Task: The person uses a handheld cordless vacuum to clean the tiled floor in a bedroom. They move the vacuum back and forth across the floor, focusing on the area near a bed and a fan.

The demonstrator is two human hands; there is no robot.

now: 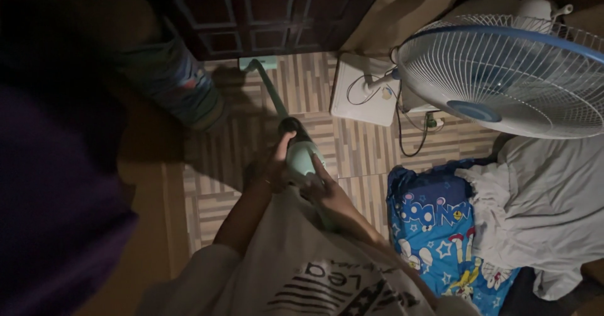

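Resting between both hands (pixel 302 177), seemingly: vacuum (pixel 301 155)

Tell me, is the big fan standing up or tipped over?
Standing up. The fan sits on its white base on the tiled floor, seen from above. Whether it spins, I cannot tell.

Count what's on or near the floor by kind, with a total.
Stick vacuum cleaners: 1
Electric fans: 1
White flat boxes: 1
Blue cartoon-print cloths: 1
Grey cloths: 1
Total: 5
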